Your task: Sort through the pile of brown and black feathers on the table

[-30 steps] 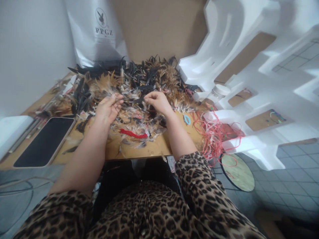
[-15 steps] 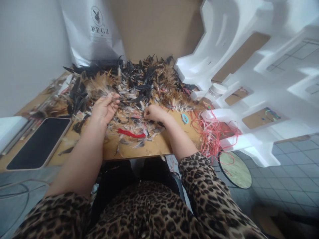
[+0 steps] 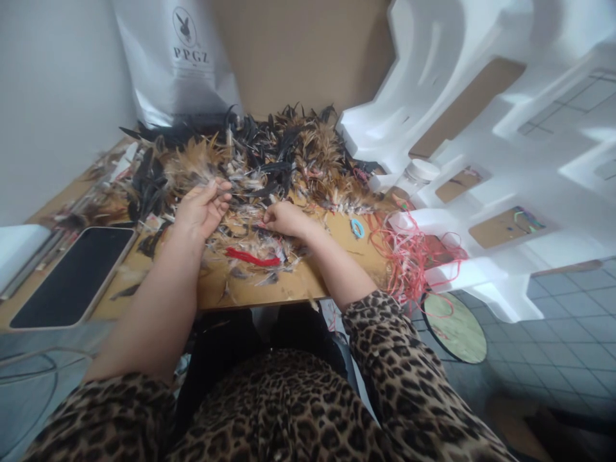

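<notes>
Left hand (image 3: 205, 204), right hand (image 3: 286, 218) at loose brown-white feathers (image 3: 244, 210) on yellow-brown desk (image 3: 293, 287). Both grips: thumb, forefinger drawn together — contents can't tell. Soft red thread bundle (image 3: 253, 258) among scraps — careless sweep could tangle both.

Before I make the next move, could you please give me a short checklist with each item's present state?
1. Left hand gripping something: cannot tell; any thin piece at its fingertips is too small to make out.
2. Right hand gripping something: cannot tell; its fingers are curled low over the feather scraps.
3. Red bundle uncovered: ok, lying nearer the table's front edge than both hands.
4. Phone clear of both hands: ok, apart on the left.
5. Pink strings tidy: not ok, loosely tangled against the white foam.
</notes>
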The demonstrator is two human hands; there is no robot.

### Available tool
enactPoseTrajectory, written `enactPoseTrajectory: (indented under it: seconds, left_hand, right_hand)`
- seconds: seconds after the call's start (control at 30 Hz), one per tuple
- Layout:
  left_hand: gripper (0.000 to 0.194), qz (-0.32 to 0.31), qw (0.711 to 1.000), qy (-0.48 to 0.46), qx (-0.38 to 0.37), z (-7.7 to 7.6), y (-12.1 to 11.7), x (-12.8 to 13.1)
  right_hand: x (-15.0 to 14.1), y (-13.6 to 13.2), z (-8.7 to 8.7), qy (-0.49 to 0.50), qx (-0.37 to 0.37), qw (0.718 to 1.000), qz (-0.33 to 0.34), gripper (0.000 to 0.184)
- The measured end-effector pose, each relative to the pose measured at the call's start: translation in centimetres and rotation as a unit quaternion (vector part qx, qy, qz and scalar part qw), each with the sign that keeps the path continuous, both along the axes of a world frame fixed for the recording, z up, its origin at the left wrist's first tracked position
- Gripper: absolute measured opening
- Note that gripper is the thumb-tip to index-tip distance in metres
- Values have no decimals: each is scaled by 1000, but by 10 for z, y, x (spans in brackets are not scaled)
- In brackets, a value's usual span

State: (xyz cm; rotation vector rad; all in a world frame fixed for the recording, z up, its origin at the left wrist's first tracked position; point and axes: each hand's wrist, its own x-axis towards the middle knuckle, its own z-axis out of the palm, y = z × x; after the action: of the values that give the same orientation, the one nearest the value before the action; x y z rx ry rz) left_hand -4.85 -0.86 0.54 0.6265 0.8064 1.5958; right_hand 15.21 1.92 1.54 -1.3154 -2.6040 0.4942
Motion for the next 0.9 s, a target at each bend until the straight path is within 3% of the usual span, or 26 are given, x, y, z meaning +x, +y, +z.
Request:
enactPoseTrajectory:
  seconds: [0.1, 0.3, 0.47, 0.57, 0.63, 0.73, 0.9]
  left_hand:
    - [3, -2, 1000, 7, -2, -1, 0, 0]
    - [4, -25, 1000, 9, -2, 0, -1, 2]
    - [6, -41, 999, 17, -6, -2, -1, 3]
    - [6, -49, 999, 18, -1, -3, -1, 2]
    - [6, -50, 999, 19, -3, -3, -1, 2]
    - [6, -47, 999, 21, -11, -2, -1, 3]
    - [6, -50, 998, 24, -16, -1, -2, 5]
  right_hand:
    - [-3, 2, -4, 33, -8, 999, -17, 14]
    - [8, 11, 5, 213, -130, 968, -18, 17]
    - [-1, 4, 10, 84, -83, 993, 29, 12]
    - [-10, 0, 7, -1, -7, 1000, 6, 12]
    - [-12, 0, 3, 7, 12, 1000, -14, 14]
    - [-6, 5, 0, 122, -62, 990, -8, 17]
    - [5, 11, -4, 304, -184, 934, -29, 20]
